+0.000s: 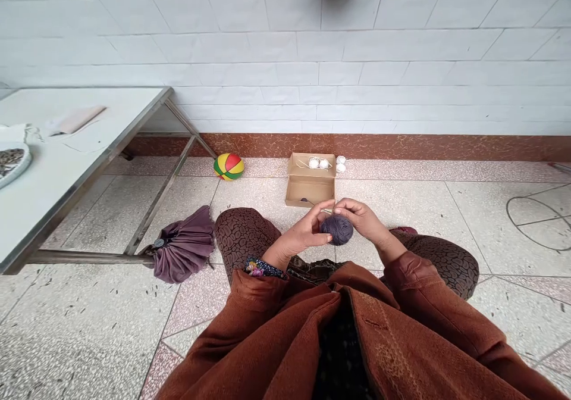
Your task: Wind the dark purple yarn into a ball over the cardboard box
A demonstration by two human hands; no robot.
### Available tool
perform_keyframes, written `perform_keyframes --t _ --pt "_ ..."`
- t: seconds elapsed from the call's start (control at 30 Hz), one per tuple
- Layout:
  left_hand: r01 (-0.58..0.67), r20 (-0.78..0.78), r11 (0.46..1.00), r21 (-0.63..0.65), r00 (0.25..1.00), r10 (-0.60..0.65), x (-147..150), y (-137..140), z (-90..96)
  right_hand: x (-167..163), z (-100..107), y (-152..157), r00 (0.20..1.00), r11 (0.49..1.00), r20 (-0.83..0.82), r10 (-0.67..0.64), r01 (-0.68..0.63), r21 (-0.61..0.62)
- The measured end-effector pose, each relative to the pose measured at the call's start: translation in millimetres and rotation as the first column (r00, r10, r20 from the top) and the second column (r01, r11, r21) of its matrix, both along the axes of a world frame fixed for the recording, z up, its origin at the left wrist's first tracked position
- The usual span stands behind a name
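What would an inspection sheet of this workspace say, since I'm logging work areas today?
Surface: speckled floor, scattered with small dark bits.
Things in hand: dark purple yarn ball; beyond it an open cardboard box with two white balls in its far half and a small dark item in the near half.
Clutter: two more white balls beside the box, multicoloured ball, gathered purple cloth, wire ring.
Hands: left hand holds the yarn ball; right hand has its fingertips at the ball's top; their grip is too small to judge.
Cables: nothing seen.
Surroundings: pale tiled wall ahead, metal-framed table at left.
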State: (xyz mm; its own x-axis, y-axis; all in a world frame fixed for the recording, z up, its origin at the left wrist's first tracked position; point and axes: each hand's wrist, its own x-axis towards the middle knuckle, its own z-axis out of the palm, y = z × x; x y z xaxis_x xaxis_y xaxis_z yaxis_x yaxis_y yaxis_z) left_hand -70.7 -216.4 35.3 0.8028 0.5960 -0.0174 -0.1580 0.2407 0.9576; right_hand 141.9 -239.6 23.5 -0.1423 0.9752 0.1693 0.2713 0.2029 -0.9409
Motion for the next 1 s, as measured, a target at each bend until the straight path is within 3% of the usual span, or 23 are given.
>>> perform_keyframes --t 0.1,0.2,0.3,0.4,0.53,0.67,0.73,0.8,0.9,1.0 --pt "-0.088 0.033 0.991 -0.102 0.995 0.092 -0.1 -1.9 -0.1 -3.5 -25.9 -17.4 0.996 0.994 -0.045 -0.082 0.078 -0.078" --pt "-0.209 0.001 0.968 -0.139 0.977 0.211 2.6 -0.9 -3.7 -5.9 -37.6 -35.6 0.995 0.996 0.064 -0.081 0.083 -0.029" --pt "-0.325 -0.056 0.942 -0.081 0.945 0.321 7.4 1.3 -8.8 -9.0 -31.2 -48.8 0.981 0.997 0.191 0.046 -0.057 0.053" --pt "-0.377 -0.159 0.924 0.068 0.91 0.383 10.6 2.5 -11.2 -10.2 -14.1 -54.6 0.957 0.975 0.254 0.141 -0.179 0.131" --pt "-0.289 -0.275 0.921 0.263 0.892 0.358 8.9 0.6 -7.8 -3.4 9.5 -46.5 0.952 0.965 0.291 0.101 -0.165 0.205" --pt "-0.054 -0.249 0.963 0.264 0.961 0.122 5.3 -3.4 -0.1 7.7 17.2 -24.9 0.968 0.971 0.251 0.015 -0.074 0.225" --pt "0.033 -0.178 0.98 0.198 0.984 0.003 4.2 -4.7 3.1 9.8 9.3 -16.8 0.978 0.98 0.207 -0.036 -0.006 0.199" --pt "0.049 -0.089 0.991 0.126 0.995 -0.038 3.5 -4.9 4.3 7.9 -6.6 -15.4 0.981 0.987 0.172 -0.085 0.06 0.147" --pt "-0.053 -0.016 0.997 0.055 0.998 0.054 2.5 -3.0 1.9 -1.5 -35.8 -27.2 0.978 0.993 0.184 -0.098 0.084 0.083" --pt "-0.212 -0.067 0.975 0.067 0.974 0.216 2.4 0.0 -4.7 -13.7 -52.2 -46.4 0.969 0.995 0.248 -0.003 -0.021 0.095"
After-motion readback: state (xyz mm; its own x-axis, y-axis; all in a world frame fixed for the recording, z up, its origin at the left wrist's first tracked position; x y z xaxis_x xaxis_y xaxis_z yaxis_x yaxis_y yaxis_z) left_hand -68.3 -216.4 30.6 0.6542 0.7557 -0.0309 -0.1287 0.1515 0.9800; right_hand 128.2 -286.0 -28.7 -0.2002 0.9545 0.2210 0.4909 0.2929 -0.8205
